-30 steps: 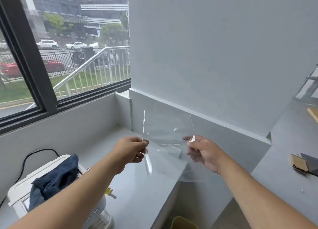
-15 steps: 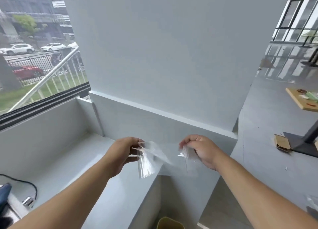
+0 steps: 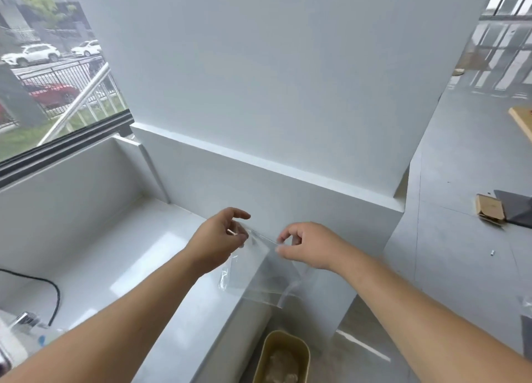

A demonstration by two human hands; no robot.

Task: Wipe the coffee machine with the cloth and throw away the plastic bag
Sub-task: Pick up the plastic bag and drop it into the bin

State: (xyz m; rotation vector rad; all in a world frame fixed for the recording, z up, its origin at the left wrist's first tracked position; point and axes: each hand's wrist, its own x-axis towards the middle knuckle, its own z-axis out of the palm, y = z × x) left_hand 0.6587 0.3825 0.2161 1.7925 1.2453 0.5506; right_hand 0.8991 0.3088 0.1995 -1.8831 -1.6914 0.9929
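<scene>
A clear plastic bag (image 3: 259,273) hangs between my two hands, over the right end of the white counter (image 3: 149,267). My left hand (image 3: 221,238) pinches its top left edge. My right hand (image 3: 308,244) pinches its top right edge between thumb and forefinger. The bag droops below my hands, folded over, above a tan bin (image 3: 283,356) standing on the floor with crumpled waste inside. Only a white corner of the coffee machine (image 3: 11,342) shows at the lower left edge. The cloth is out of view.
A black cable (image 3: 54,293) curls over the counter at the left. A white wall with a ledge (image 3: 259,164) rises right behind my hands. A window (image 3: 57,80) lies to the left. Cardboard pieces (image 3: 489,213) lie on the grey floor at the right.
The view has swung right and down, so the machine and blue cloth left the frame and the bin came in. My hands have come closer together and the bag has folded and sagged.
</scene>
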